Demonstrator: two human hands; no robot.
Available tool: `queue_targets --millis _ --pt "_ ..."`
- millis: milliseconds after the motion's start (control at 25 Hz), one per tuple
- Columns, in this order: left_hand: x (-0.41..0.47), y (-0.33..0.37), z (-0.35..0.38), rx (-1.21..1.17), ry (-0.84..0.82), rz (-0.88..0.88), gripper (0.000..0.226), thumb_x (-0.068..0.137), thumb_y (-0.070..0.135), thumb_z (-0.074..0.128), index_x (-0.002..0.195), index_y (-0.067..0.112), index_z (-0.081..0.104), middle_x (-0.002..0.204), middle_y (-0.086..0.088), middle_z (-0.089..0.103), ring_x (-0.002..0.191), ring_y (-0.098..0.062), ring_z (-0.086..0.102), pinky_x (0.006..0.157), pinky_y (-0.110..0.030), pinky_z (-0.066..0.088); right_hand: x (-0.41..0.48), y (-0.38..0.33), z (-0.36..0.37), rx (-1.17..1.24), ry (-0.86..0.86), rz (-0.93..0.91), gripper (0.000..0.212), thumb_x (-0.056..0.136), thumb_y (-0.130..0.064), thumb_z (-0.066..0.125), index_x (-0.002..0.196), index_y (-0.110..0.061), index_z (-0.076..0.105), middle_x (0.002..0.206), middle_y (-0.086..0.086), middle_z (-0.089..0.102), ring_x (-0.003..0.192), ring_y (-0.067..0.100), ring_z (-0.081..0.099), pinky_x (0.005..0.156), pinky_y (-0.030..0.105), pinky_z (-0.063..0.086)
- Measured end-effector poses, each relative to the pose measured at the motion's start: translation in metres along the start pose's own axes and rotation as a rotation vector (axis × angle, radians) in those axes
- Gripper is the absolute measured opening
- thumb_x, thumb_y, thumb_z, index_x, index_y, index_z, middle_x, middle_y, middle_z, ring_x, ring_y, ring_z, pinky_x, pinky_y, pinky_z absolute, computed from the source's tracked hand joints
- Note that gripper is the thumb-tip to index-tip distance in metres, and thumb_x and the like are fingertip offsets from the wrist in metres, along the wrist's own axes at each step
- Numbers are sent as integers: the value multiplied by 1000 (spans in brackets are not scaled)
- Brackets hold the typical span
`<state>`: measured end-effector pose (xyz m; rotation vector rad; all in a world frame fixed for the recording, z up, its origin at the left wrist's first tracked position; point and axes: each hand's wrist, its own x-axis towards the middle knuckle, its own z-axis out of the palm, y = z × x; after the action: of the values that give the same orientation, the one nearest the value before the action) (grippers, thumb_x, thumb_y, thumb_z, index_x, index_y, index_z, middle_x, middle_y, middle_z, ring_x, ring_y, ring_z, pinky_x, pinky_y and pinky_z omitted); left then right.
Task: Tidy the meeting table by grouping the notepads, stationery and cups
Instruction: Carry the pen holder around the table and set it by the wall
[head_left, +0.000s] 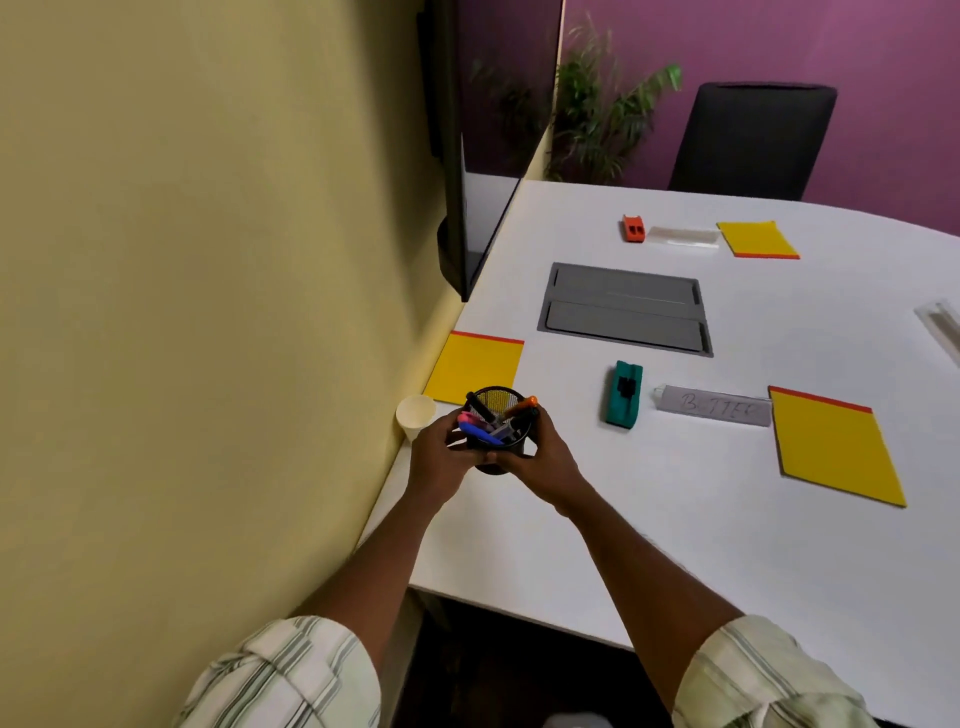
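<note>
As both hands clasp it, pen holder (500, 404): black mesh, full of markers (483, 431), at table (675, 519) left edge.
Left hand (441, 457): fingers wrapped round pen holder.
Right hand (540, 462): same, opposite side.
Neighbours: paper cup (415, 415) just left; yellow notepad (475, 366) behind.

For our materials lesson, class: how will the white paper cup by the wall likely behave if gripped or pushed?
The paper cup looks thin-walled, so a firm grip would probably dent it. Upright and narrower at the base, it may tip rather than slide if pushed high up. Whether it is empty is unclear.
</note>
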<state>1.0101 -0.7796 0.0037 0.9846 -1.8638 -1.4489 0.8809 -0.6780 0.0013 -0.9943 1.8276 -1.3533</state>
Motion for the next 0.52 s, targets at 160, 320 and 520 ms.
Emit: queue_targets --millis 160,320,520 --pt "38 -4 6 8 -32 0 45 69 -9 72 111 7 65 96 0 68 99 -22 65 86 -39 57 26 -4 6 19 111 15 76 65 -33 86 126 -26 41 121 -8 59 113 9 56 93 34 52" --pt "70 -2 16 21 -60 20 50 71 -7 71 118 6 62 106 -4 68 103 -22 64 86 -31 56 54 0 1 7 202 24 70 62 -37 87 116 -32 42 106 -21 60 96 -12 57 71 6 47" --pt "121 5 41 61 -62 11 43 72 -4 72 114 5 63 106 -9 69 103 -25 64 88 -34 56 108 12 -21 36 230 16 65 66 -28 86 115 -27 43 103 -19 58 91 -22 54 63 -1 42"
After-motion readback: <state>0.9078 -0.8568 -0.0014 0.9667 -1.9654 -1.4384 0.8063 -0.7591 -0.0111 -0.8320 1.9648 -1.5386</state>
